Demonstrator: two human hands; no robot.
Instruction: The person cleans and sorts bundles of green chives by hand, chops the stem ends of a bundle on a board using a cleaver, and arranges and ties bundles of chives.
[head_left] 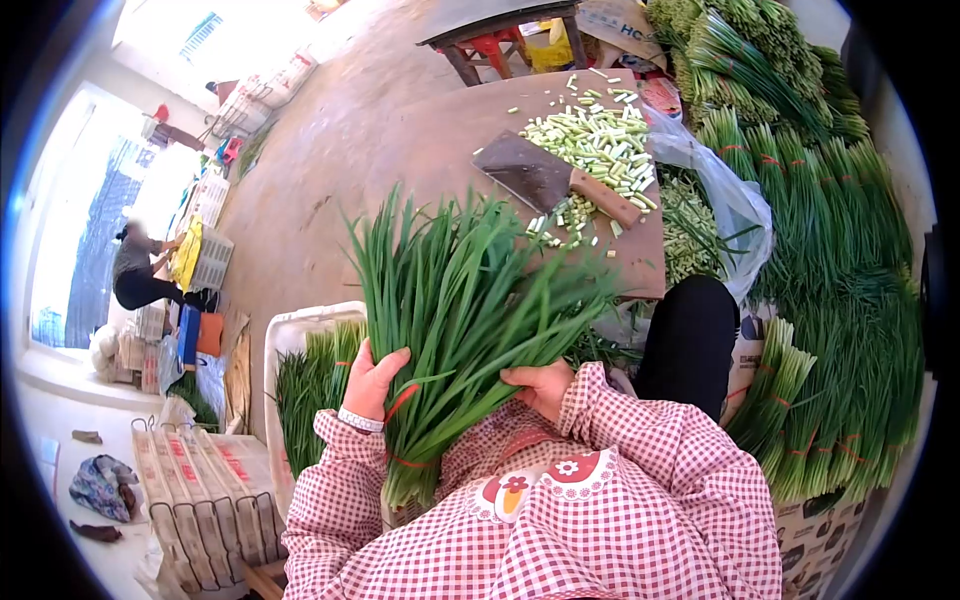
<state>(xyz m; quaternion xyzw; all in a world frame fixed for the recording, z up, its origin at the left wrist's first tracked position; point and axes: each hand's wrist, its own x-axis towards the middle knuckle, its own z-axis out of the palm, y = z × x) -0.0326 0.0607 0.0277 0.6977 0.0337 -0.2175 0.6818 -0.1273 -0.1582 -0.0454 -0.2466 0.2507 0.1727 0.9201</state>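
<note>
A large bunch of green chives (pixel 440 300) stands in front of my chest, leaves up and fanning to the right, pale stems down by my lap. My left hand (pixel 372 382) grips its left side, thumb on the leaves. Closed on the leaves at its right side is my right hand (pixel 543 388). A red band (pixel 410 462) circles the lower stems, and a second red strip (pixel 401 402) shows beside my left thumb. Beyond the bunch, a cleaver (pixel 535 172) with a wooden handle lies on a brown board (pixel 450 130) among cut pale stem pieces (pixel 590 135).
At my left is a white crate (pixel 290 325) of chive bunches. Banded bunches (pixel 840 270) are piled at my right, near a clear plastic bag (pixel 745 215). A low table (pixel 490 15) stands ahead. A person (pixel 140 265) works by the far-left window, beside stacked crates (pixel 210 265).
</note>
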